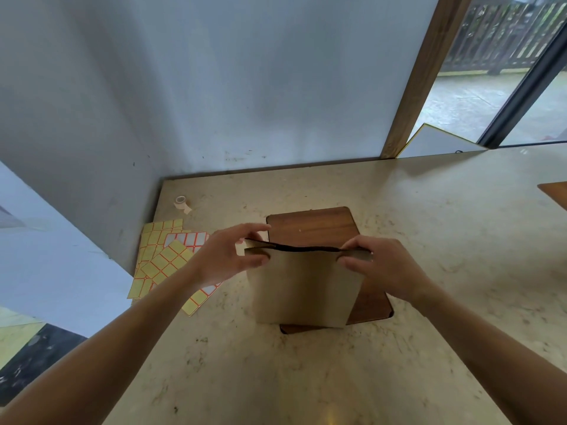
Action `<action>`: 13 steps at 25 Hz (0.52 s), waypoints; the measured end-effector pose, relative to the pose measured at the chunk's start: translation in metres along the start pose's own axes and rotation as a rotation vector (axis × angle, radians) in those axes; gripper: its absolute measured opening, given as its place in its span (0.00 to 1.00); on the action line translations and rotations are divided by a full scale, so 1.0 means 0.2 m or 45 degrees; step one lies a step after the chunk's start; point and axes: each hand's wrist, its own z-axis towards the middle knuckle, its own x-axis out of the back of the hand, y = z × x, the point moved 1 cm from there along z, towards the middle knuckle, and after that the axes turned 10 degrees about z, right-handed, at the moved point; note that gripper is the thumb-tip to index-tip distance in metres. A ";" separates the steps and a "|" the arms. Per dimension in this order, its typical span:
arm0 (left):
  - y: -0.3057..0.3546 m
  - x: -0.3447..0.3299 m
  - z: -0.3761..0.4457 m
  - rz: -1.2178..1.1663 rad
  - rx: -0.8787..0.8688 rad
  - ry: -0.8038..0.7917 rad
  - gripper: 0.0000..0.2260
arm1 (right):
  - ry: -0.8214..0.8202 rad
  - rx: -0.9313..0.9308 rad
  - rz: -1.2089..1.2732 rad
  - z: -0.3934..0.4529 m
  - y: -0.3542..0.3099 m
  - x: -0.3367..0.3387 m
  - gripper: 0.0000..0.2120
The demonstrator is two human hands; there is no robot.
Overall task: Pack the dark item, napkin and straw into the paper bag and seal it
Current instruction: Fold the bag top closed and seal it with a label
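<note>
A tan paper bag (303, 286) stands upright on a dark wooden board (316, 228) in the middle of the table. Its top edge is pressed nearly flat, leaving only a thin dark slit. My left hand (227, 256) pinches the bag's top left corner between thumb and fingers. My right hand (380, 265) pinches the top right corner the same way. The dark item, the napkin and the straw are out of sight; the bag's inside is hidden.
Sheets of yellow and white sticker labels (165, 259) lie fanned out left of the board. A small roll of tape (181, 202) sits near the back left corner by the wall. Another wooden board's corner (553, 193) shows at the right edge.
</note>
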 end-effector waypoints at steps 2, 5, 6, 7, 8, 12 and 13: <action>-0.01 -0.03 -0.01 -0.018 0.015 0.025 0.17 | 0.026 -0.033 0.067 0.02 0.02 -0.01 0.03; 0.00 -0.06 -0.01 -0.058 0.077 0.060 0.12 | 0.032 -0.071 0.130 0.03 0.03 -0.02 0.06; 0.00 -0.08 -0.01 -0.050 0.098 0.052 0.12 | 0.025 -0.084 0.116 0.03 0.04 -0.04 0.09; 0.01 -0.09 -0.01 -0.019 0.113 0.041 0.13 | 0.024 -0.089 0.073 0.03 0.04 -0.06 0.12; 0.01 -0.11 0.00 0.031 0.117 0.042 0.13 | 0.039 -0.074 -0.005 0.02 0.04 -0.08 0.13; 0.04 -0.14 0.02 0.325 0.012 0.133 0.10 | 0.138 0.273 -0.442 -0.03 0.01 -0.14 0.12; 0.04 -0.15 0.02 0.414 -0.047 0.154 0.10 | 0.120 0.326 -0.494 -0.03 0.01 -0.15 0.13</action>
